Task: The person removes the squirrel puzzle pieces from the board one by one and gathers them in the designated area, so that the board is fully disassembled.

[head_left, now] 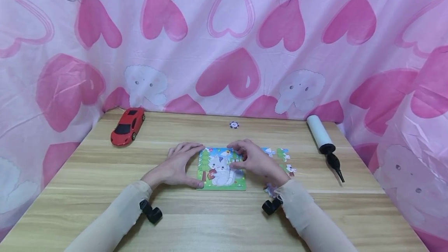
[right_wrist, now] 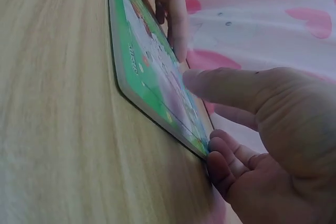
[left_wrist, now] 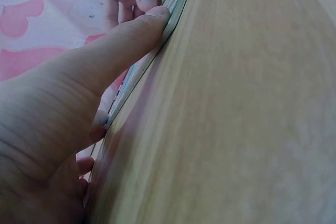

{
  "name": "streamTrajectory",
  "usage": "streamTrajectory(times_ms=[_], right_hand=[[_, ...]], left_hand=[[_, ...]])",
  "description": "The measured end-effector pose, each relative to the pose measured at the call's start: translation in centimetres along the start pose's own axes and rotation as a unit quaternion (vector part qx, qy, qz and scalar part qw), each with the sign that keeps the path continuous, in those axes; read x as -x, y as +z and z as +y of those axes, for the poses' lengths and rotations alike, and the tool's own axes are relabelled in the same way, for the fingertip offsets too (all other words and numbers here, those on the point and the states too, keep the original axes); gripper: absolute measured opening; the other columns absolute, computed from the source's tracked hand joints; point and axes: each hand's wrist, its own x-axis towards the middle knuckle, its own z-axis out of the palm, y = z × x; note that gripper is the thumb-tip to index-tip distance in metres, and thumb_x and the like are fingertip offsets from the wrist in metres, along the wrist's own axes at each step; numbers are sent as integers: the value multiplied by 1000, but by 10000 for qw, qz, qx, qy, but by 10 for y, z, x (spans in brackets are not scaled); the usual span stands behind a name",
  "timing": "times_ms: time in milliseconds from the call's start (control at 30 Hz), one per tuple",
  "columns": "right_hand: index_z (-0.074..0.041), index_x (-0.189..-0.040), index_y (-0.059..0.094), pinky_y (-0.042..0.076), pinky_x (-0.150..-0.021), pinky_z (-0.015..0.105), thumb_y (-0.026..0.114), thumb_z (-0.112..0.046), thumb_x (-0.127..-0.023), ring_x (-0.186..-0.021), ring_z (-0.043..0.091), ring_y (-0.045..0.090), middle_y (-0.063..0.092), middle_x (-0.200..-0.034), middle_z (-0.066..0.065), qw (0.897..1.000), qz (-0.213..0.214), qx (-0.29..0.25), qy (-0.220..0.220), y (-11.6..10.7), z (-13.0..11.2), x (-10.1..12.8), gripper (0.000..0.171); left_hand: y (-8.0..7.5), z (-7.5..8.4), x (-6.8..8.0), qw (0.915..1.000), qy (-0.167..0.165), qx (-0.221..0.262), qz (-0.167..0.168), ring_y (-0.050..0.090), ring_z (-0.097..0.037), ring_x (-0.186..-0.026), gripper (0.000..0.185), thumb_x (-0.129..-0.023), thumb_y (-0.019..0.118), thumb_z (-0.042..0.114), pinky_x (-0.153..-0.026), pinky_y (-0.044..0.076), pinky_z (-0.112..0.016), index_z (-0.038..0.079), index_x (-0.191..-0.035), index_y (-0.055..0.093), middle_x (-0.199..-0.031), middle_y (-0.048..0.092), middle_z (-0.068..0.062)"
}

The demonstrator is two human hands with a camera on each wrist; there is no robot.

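A square jigsaw puzzle [head_left: 219, 180] with a white cartoon animal among green trees lies flat on the table, its picture largely filled in. My left hand [head_left: 177, 166] spans its left side: the straight thumb presses on the near left corner and the fingers reach the far left corner. Over the far right part is my right hand [head_left: 257, 159], thumb extended above the picture and other fingers bent by the right edge, as the right wrist view shows. No piece shows between those fingers. Loose jigsaw pieces [head_left: 282, 153] lie right of the puzzle, partly behind the right hand and wrist.
A red toy car [head_left: 126, 127] stands at the back left of the wooden table [head_left: 217, 224]. A round chip [head_left: 234, 125] lies near the back edge. At the right is a white hand pump [head_left: 320, 133] with a black nozzle. Pink heart-print cloth [head_left: 227, 69] hangs behind.
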Motion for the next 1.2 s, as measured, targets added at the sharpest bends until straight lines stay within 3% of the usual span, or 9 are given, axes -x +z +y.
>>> streamTrajectory(times_ms=[500,700,1000,1200], right_hand=[[-30,-131,79,52,-99,43,86,-22,-101,-113,22,57,56,-138,-1,9995,-282,152,32,-1,1,5,32],[-31,-132,80,51,-101,43,84,-20,-102,-113,21,57,54,-139,-2,9992,-280,300,14,0,1,6,32],[-31,-129,78,45,-117,53,81,-18,-104,-135,25,45,48,-145,-1,9974,-162,697,-26,6,-3,6,28],[-32,-120,78,43,-119,55,81,-14,-104,-138,27,43,50,-145,-1,9977,-178,648,-8,6,-7,7,25]], left_hand=[[0,0,0,10000,5,-25,2,32,-36,-159,129,-70,90,82,-123,29,-69,21,-173,43,-176,40,-5],[0,0,0,10000,22,-9,12,31,-36,-159,128,-70,90,81,-123,29,-69,21,-173,43,-176,40,-5],[-1,1,0,10000,32,24,20,31,-37,-159,128,-70,91,80,-122,28,-70,19,-172,43,-176,40,-6],[0,1,0,10000,23,22,31,32,-37,-159,129,-70,91,80,-123,27,-71,19,-172,43,-176,40,-6]])
